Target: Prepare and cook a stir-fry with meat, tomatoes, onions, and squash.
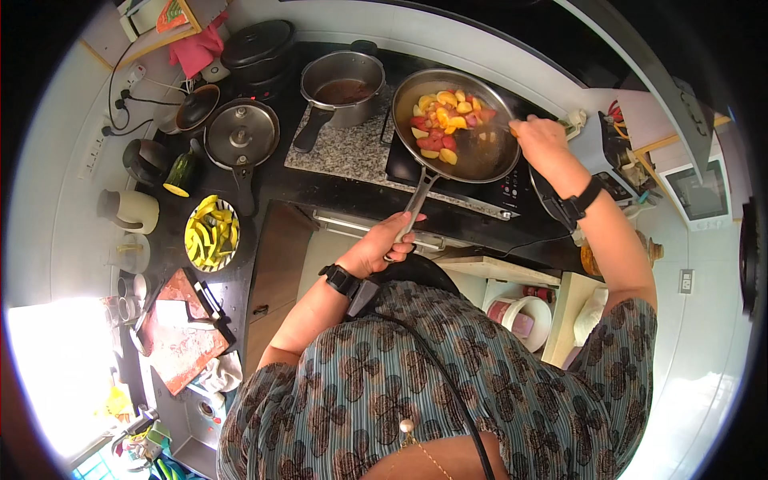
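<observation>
My left hand (381,243) grips the long metal handle (422,191) of a steel frying pan (480,163) over an induction cooktop (492,191). Orange, yellow and red chunks of cut food (445,117) lie mostly in the left part of the pan. At the pan's right rim, my right hand (542,141) is closed around the handle of a cooking utensil (514,127). The utensil's working end is blurred inside the pan, so its exact type is unclear.
Left of the pan, an open pressure cooker pot (345,114) stands on a granite slab (366,153). A pressure cooker lid (242,133), a striped bowl of yellow-green strips (211,259) and a cutting board (192,354) follow along the left counter. An open drawer (492,264) sits below the cooktop.
</observation>
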Available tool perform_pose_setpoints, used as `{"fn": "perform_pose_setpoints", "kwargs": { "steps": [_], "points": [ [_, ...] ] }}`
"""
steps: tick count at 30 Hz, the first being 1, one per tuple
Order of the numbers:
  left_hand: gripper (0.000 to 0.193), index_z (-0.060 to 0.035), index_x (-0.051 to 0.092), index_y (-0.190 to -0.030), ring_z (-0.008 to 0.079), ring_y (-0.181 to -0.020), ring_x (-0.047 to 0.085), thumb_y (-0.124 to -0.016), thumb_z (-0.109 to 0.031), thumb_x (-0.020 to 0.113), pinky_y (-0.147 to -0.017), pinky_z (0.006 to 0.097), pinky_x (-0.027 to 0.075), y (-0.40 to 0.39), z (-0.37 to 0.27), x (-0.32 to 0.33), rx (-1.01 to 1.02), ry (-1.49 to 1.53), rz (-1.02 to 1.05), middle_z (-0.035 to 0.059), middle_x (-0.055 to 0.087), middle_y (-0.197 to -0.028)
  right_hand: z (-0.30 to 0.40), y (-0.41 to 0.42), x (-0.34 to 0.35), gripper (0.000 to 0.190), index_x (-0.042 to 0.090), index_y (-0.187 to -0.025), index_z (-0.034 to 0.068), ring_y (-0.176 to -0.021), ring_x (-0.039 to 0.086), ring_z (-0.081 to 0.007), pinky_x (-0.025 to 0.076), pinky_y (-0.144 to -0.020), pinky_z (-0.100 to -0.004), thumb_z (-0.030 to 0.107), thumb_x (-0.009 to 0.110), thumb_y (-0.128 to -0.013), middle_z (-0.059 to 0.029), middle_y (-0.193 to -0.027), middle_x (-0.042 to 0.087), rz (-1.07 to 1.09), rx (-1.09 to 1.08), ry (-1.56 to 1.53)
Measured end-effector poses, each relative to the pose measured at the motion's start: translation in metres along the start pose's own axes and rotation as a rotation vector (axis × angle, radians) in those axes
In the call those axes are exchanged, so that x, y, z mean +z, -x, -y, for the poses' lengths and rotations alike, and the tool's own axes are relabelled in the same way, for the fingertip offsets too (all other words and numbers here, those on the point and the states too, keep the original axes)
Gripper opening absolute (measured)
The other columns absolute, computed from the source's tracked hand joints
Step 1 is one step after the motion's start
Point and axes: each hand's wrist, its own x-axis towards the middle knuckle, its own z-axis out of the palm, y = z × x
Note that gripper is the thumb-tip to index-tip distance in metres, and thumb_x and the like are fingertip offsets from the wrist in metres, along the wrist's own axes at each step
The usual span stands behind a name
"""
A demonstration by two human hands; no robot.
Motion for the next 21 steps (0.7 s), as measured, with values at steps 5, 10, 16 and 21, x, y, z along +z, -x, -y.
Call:
{"fn": "perform_pose_setpoints", "kwargs": {
  "steps": [5,10,16,21],
  "points": [
    [0.04,-0.0048,0.047,-0.134,0.0041,-0.054,0.03,-0.108,-0.033,0.038,-0.043,0.0177,0.023,0.005,0.001,0.0,-0.007,-0.007,-0.029,-0.0017,0.042,-0.077,0.016,0.0,-0.063,0.026,0.074,-0.1,0.019,-0.084,0.068,-0.0274,0.055,-0.071,-0.0398,0.006,0.065,-0.079,-0.0097,-0.091,0.066,-0.219,-0.088,0.116],
    [0.039,-0.0052,0.047,-0.134,0.0043,-0.054,0.03,-0.108,-0.032,0.037,-0.043,0.0179,0.024,0.004,-0.001,0.003,-0.003,-0.002,-0.037,-0.0019,0.042,-0.076,-0.017,0.002,-0.11,0.022,0.076,-0.099,0.014,-0.089,0.068,-0.0308,0.054,-0.077,-0.0408,0.014,0.073,-0.077,-0.0116,-0.09,0.072,0.168,-0.198,-0.052],
    [0.039,-0.0052,0.047,-0.133,0.0044,-0.053,0.03,-0.108,-0.033,0.037,-0.042,0.0177,0.024,0.003,0.002,0.002,0.012,-0.029,-0.027,-0.0019,0.042,-0.076,0.018,0.01,-0.05,0.023,0.073,-0.105,0.015,-0.091,0.068,-0.0343,0.053,-0.08,-0.0431,0.02,0.069,-0.083,-0.0146,-0.095,0.071,0.112,-0.115,-0.22],
    [0.039,-0.0046,0.047,-0.134,0.0044,-0.053,0.03,-0.108,-0.032,0.037,-0.042,0.0178,0.024,-0.001,-0.004,0.006,-0.005,-0.019,-0.023,-0.002,0.041,-0.075,-0.029,-0.013,-0.032,0.023,0.074,-0.101,0.016,-0.09,0.068,-0.0334,0.053,-0.079,-0.0427,0.031,0.066,-0.087,-0.012,-0.095,0.072,-0.035,0.04,-0.432]
  ]
}}
